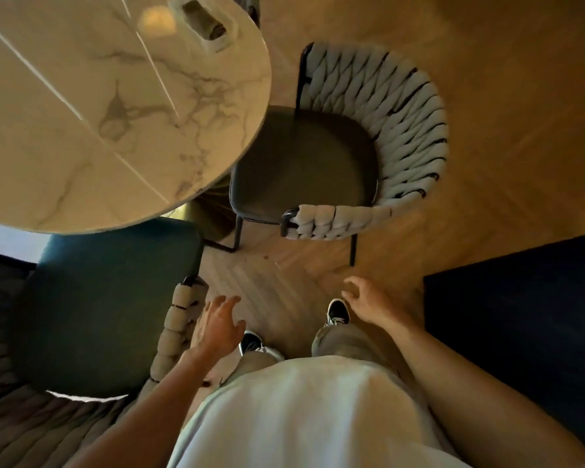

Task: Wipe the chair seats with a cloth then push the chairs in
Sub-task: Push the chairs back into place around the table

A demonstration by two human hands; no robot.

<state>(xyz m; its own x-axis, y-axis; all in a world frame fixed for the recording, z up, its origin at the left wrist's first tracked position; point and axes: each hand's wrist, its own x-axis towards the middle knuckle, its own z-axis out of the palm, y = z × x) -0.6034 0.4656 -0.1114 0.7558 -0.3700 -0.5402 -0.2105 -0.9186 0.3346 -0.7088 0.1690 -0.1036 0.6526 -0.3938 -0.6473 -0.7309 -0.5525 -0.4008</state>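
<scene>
Standing over pale herringbone wood floor point(271, 285), a person in a white shirt point(301, 410) and beige trousers point(345, 336), black-and-white sneakers point(338, 312) below. Left hand point(218, 324) — fingers spread wide, palm down, holding nothing — hangs just beside the woven grey rope armrest point(179, 329) of the near chair; contact cannot be told. Right hand point(368, 302) likewise empty, fingers loosely splayed, over bare floor beside the right shoe.

Near chair, dark teal padded seat point(108, 309), at lower left, its front edge tucked under the rim of the round white marble-veined table point(115, 106). Dark panel point(520, 315) at right, detail unreadable.

Farther on, a second chair — dark grey-green padded seat point(304, 163), thick braided grey rope back point(402, 119), thin black metal legs point(353, 249) — stands angled at the table's right edge, seat partly under the tabletop. On the table's far side, a blurred white holder with something dark inside point(205, 20). No cloth identifiable anywhere in view.
</scene>
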